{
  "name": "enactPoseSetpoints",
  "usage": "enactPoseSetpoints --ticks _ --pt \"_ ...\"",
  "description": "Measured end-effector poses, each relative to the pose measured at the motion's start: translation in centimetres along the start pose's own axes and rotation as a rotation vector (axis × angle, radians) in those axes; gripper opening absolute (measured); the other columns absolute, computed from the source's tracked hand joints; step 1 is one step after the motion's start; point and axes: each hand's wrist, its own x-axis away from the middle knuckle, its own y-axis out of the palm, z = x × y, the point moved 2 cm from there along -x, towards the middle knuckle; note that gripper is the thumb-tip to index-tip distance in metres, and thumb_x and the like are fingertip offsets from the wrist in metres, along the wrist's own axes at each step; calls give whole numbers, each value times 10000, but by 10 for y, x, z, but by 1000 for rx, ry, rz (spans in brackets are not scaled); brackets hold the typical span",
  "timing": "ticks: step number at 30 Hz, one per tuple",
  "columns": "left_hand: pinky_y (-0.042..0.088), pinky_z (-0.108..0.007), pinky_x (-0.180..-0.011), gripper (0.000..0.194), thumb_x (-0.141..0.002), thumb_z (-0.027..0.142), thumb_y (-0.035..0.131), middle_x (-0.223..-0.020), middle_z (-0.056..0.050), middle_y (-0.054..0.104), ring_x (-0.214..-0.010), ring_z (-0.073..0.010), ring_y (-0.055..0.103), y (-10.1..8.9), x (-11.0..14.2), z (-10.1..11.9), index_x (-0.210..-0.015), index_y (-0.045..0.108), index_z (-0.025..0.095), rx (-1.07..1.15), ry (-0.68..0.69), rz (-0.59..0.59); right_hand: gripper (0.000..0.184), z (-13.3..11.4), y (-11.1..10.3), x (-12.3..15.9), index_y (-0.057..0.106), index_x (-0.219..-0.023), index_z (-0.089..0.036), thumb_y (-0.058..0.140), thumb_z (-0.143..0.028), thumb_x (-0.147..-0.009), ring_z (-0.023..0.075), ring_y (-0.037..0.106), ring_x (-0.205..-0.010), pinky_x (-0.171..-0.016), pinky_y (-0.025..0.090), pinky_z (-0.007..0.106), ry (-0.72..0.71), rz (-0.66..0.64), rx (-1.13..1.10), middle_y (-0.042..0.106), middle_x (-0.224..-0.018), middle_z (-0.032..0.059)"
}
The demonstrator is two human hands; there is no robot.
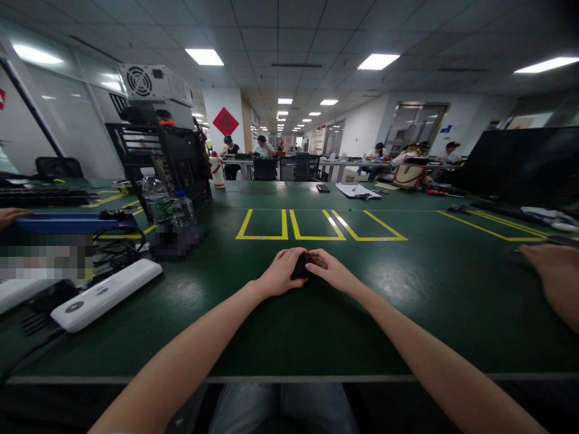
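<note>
Between my two hands, low over the green tabletop [280, 337], is a small black object [300, 265]; its kind cannot be made out because fingers cover much of it. My left hand [284, 271] curls around its left side, with the thumb along the near edge. On the other side my right hand [329, 269] has its bent fingers and thumb against the object. Just beyond the hands lie three yellow tape outlines [286, 224] on the table.
To the left are a white power strip [108, 294], a tangle of black cables [122, 247], water bottles [157, 199] and an open computer case [185, 163]. A clipboard [357, 191] and a phone [322, 188] lie at the back. Another person's hand [554, 271] rests at the right.
</note>
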Motion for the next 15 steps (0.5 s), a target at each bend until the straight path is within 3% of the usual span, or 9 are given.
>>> enactPoseSetpoints --ticks 6,11,15 --pt "231 -423 -972 598 -668 275 588 -1155 -65 444 -1100 -221 402 0 1 0 -1180 284 219 -10 -1 -9 278 -9 1 5 461 -922 -205 593 -246 -682 164 489 -995 -910 352 369 -73 -68 17 522 -981 19" --pt "230 -398 -979 601 -669 275 588 -1148 -62 446 -1089 -207 407 0 1 0 -1181 281 212 -9 16 1 176 -12 2 5 451 -892 -214 509 -299 -749 157 525 -895 -812 414 354 -54 -54 -1 526 -903 12" --pt "240 -400 -970 600 -661 278 594 -1140 -60 450 -1081 -208 413 1 0 -1 -1172 286 214 -5 15 7 212 -4 2 1 450 -880 -210 556 -290 -714 155 529 -877 -809 417 355 -43 -6 -5 532 -882 5"
